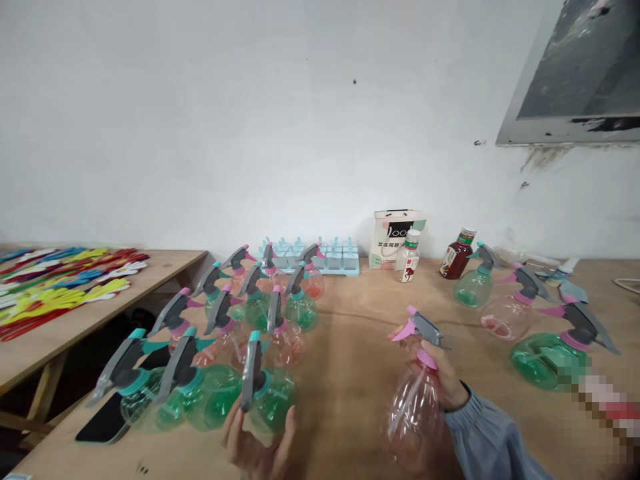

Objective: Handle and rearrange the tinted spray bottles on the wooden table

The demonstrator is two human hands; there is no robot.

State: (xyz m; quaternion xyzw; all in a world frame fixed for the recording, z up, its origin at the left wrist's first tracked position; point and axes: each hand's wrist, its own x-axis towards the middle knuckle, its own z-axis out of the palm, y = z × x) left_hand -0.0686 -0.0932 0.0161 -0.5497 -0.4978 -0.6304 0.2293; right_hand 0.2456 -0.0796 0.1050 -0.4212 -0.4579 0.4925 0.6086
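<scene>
My left hand (260,443) cups the base of a green spray bottle (267,397) with a grey trigger and teal collar, at the near end of a cluster of spray bottles. Its fingers curl up around the bottle's sides. My right hand (440,373) grips the neck of a clear pink spray bottle (413,413) with a grey and pink trigger head (419,328), held tilted above the wooden table (350,373). A blue-grey sleeve covers my right forearm.
Several green and pink spray bottles (240,320) stand in rows on the left. Three more (525,307) stand at the right. A black phone (105,420) lies at the near left edge. A blue tray (320,257), a box, two small bottles line the wall. Coloured plastic pieces (60,280) cover a side table.
</scene>
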